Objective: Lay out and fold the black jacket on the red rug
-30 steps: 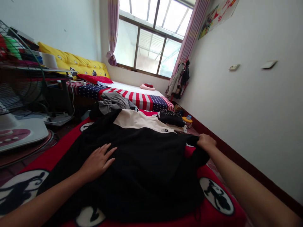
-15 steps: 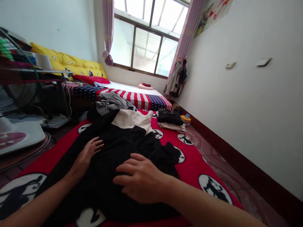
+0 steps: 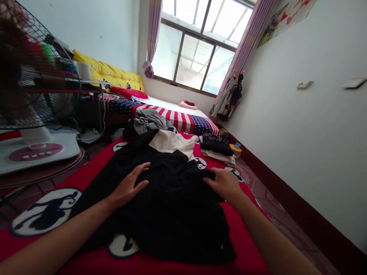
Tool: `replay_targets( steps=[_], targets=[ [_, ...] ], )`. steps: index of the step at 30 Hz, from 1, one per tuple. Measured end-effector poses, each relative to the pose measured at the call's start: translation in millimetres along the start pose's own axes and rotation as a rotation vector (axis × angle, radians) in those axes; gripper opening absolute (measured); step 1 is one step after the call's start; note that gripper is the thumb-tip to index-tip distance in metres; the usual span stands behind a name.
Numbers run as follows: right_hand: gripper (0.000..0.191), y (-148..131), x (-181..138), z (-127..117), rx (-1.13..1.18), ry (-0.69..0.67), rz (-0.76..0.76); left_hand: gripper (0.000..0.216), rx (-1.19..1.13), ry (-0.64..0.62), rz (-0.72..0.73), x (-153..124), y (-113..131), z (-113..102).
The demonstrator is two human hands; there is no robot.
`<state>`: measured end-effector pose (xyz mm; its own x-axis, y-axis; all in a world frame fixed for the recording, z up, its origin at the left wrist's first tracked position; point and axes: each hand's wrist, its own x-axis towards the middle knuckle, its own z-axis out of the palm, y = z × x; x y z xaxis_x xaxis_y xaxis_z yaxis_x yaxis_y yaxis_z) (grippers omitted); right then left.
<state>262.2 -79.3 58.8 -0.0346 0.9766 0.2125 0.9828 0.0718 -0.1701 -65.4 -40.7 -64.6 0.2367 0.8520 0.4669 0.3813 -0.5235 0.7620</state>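
Note:
A black sweatshirt (image 3: 172,206) with a cream upper part (image 3: 172,141) lies spread and a little rumpled on a red blanket (image 3: 249,233) with round monkey prints. My left hand (image 3: 130,185) rests on its left side, fingers stretched and thumb apart, holding nothing. On the right edge, my right hand (image 3: 225,183) pinches the bunched black cloth, which looks like a sleeve, between thumb and fingers. Part of that cloth is hidden behind the hand.
Folded clothes (image 3: 216,147) are stacked beyond my right hand, beside a yellow-lidded container (image 3: 235,148). A grey heap of clothes (image 3: 151,121) lies at the far end. A fan (image 3: 37,141) stands at left. Behind is a bed (image 3: 172,114) under the window.
My right hand has moved from above the middle of the sweatshirt to its right edge and taken hold of the cloth there. My left hand stays over the left side. The view has turned left.

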Motion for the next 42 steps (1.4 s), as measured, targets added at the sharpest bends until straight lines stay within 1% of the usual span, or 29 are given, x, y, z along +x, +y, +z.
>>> replay_targets(
  steps=[1,2,4,5,6,7,8,9,10,12,13,15,17,19,22,24,26,27,28,30,31,32,34,36,37,39,40,41,42],
  targets=[
    [0.020,-16,-2,-5,0.161,0.044,-0.061,0.068,-0.061,0.005,0.009,0,-1,-1],
    [0.024,-31,-5,-9,0.369,0.027,-0.164,0.070,-0.142,0.022,0.000,0,-3,-2],
    [0.045,-55,-8,-11,0.746,-0.124,-0.403,0.071,-0.340,0.086,-0.080,3,-10,-7],
    [0.054,-62,-8,-8,0.844,-0.171,-0.487,0.071,-0.432,0.123,-0.146,5,-15,-9],
    [0.056,-64,-7,-2,0.861,-0.165,-0.523,0.071,-0.506,0.164,-0.216,7,-19,-12],
    [0.054,-61,-5,6,0.804,-0.113,-0.510,0.072,-0.555,0.199,-0.280,10,-23,-14],
    [0.050,-54,-2,16,0.698,-0.041,-0.458,0.074,-0.577,0.218,-0.330,12,-27,-15],
    [0.049,-44,0,27,0.569,0.022,-0.382,0.076,-0.576,0.217,-0.360,13,-29,-15],
    [0.054,-31,3,39,0.434,0.043,-0.298,0.077,-0.555,0.202,-0.368,15,-29,-15],
    [0.073,-3,3,58,0.228,-0.024,-0.142,0.076,-0.488,0.122,-0.334,15,-27,-13],
    [0.077,11,1,64,0.179,-0.065,-0.091,0.076,-0.452,0.078,-0.307,15,-24,-12],
    [0.070,37,-7,66,0.199,-0.093,-0.051,0.074,-0.397,0.014,-0.258,13,-18,-11],
    [0.058,58,-19,58,0.319,-0.054,-0.023,0.071,-0.364,-0.030,-0.233,12,-13,-11],
    [0.046,79,-30,46,0.470,-0.016,0.045,0.069,-0.348,-0.056,-0.222,11,-10,-10],
    [0.030,114,-44,38,0.624,-0.026,0.164,0.067,-0.345,-0.064,-0.227,10,-11,-10],
    [0.024,137,-53,43,0.574,-0.075,0.218,0.067,-0.346,-0.059,-0.245,10,-13,-9],
    [0.024,154,-61,51,0.420,-0.073,0.252,0.065,-0.330,-0.068,-0.281,13,-13,-10],
    [0.024,157,-66,53,0.338,-0.017,0.256,0.064,-0.318,-0.080,-0.306,16,-12,-11],
    [0.025,157,-69,55,0.271,0.072,0.247,0.064,-0.307,-0.098,-0.334,21,-10,-12],
    [0.023,147,-76,53,0.204,0.273,0.183,0.066,-0.303,-0.137,-0.398,33,-1,-13],
    [0.022,138,-79,51,0.200,0.324,0.136,0.069,-0.304,-0.155,-0.427,41,5,-12],
    [0.020,129,-81,48,0.205,0.323,0.091,0.074,-0.297,-0.173,-0.449,49,11,-10],
    [0.017,111,-85,45,0.211,0.225,0.038,0.084,-0.227,-0.213,-0.474,66,24,1],
    [0.014,101,-89,46,0.168,0.127,0.050,0.087,-0.052,-0.244,-0.476,81,33,16],
    [0.013,100,-91,49,0.135,0.100,0.071,0.082,0.053,-0.251,-0.465,87,35,25],
    [0.014,103,-96,57,0.088,0.083,0.132,0.054,0.197,-0.266,-0.436,96,38,40],
    [0.016,107,-98,61,0.085,0.077,0.166,0.038,0.211,-0.283,-0.437,99,39,45],
    [0.017,111,-101,65,0.094,0.064,0.200,0.029,0.189,-0.307,-0.456,102,40,48],
    [0.016,115,-103,68,0.113,0.045,0.228,0.028,0.139,-0.333,-0.489,104,42,49]
  ],
)
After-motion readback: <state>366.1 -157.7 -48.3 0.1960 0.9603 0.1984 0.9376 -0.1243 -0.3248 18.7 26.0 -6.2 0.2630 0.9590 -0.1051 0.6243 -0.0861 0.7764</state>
